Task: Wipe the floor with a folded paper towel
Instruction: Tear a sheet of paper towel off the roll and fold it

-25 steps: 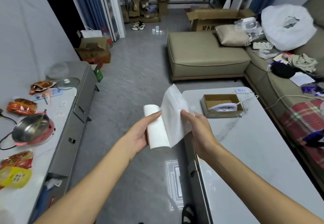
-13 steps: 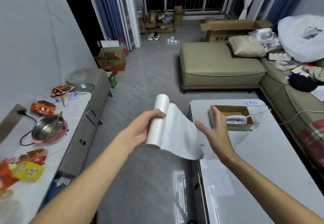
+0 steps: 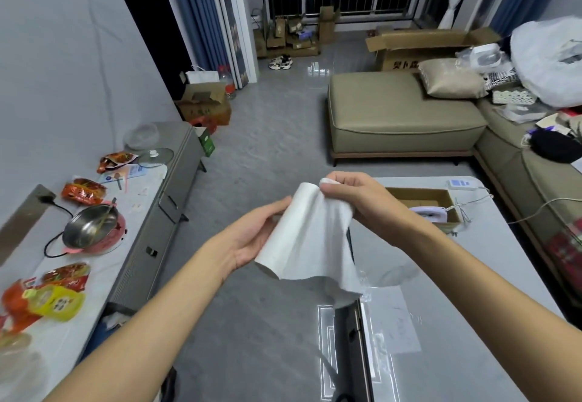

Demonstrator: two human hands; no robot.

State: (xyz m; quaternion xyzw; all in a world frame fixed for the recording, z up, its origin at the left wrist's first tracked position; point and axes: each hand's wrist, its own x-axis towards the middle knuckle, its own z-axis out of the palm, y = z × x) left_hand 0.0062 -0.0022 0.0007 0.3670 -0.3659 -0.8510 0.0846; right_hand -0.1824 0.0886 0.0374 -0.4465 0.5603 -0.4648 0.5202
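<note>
Left hand [image 3: 252, 241] is gripping the paper towel roll [image 3: 283, 231]; right hand [image 3: 356, 203] is pinching the loose sheet [image 3: 318, 253] at its top. Light, limp, probably tears easily: hold near the perforation.

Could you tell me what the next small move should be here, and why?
Probably tear the sheet free: the left hand grips the roll, the right hand pinches the sheet's top edge, and the sheet hangs attached, unfolded, well above the floor.

Open floor [image 3: 267, 162] between cabinet [image 3: 148, 244] and table [image 3: 456, 323] (sofa [image 3: 403, 118] seemingly blocks beyond).
</note>
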